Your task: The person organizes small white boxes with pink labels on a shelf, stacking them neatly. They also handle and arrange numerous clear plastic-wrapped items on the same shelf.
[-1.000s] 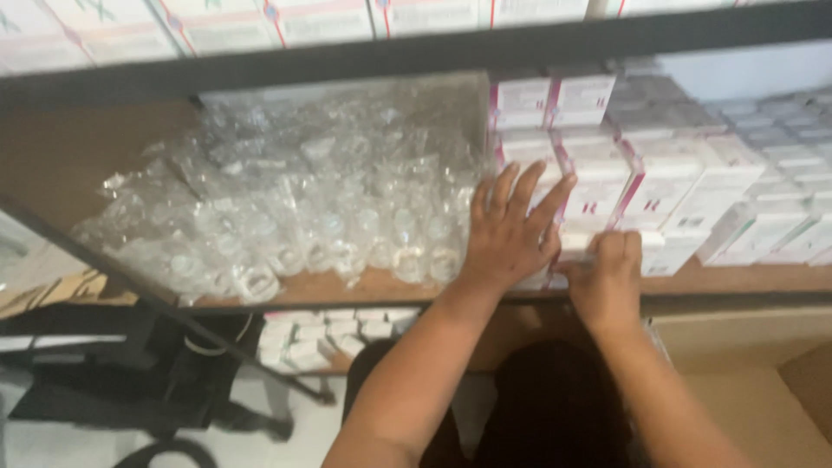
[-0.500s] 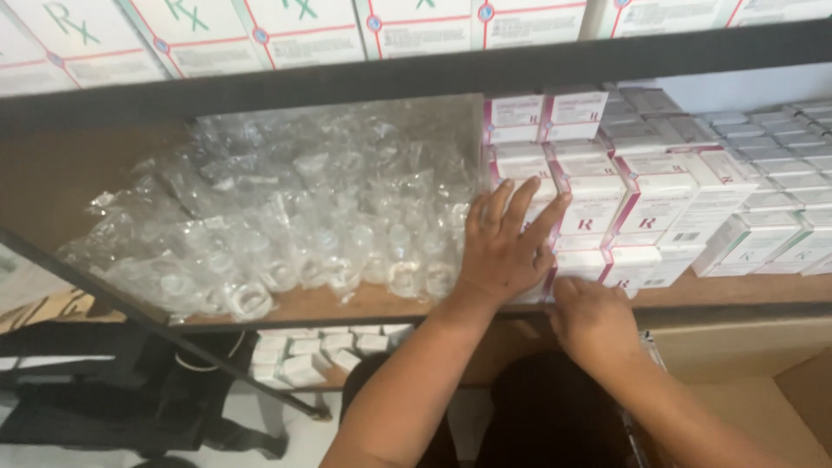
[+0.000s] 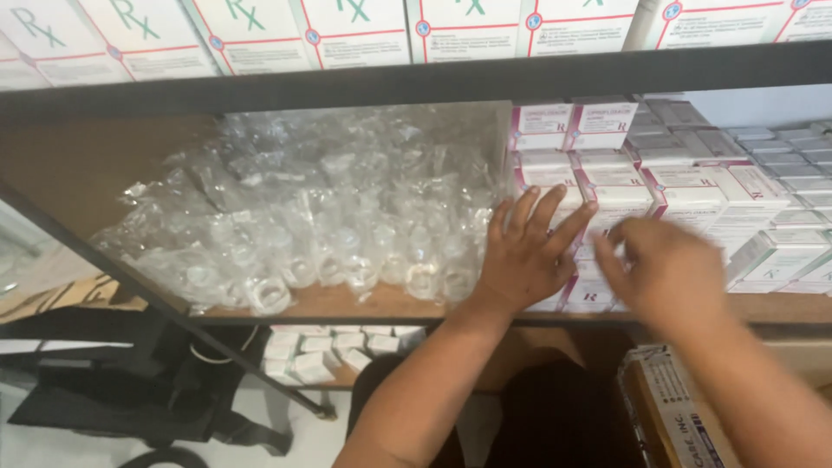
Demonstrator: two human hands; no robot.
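At nine o'clock on the wooden shelf [image 3: 373,303] we see a heap of clear plastic packets [image 3: 303,217], spreading toward the centre. Just right of it, our left hand [image 3: 526,256] lies flat with fingers spread, open and pressing against the front of the stacked white and pink boxes [image 3: 607,191]. At three o'clock from it, our right hand [image 3: 667,273] is blurred; it touches the same stack, and we cannot tell whether it grips a box. More such boxes run on toward three o'clock. At twelve o'clock, larger white cartons [image 3: 373,26] sit on the shelf above. At five o'clock, a brown cardboard carton [image 3: 672,407] stands below the shelf.
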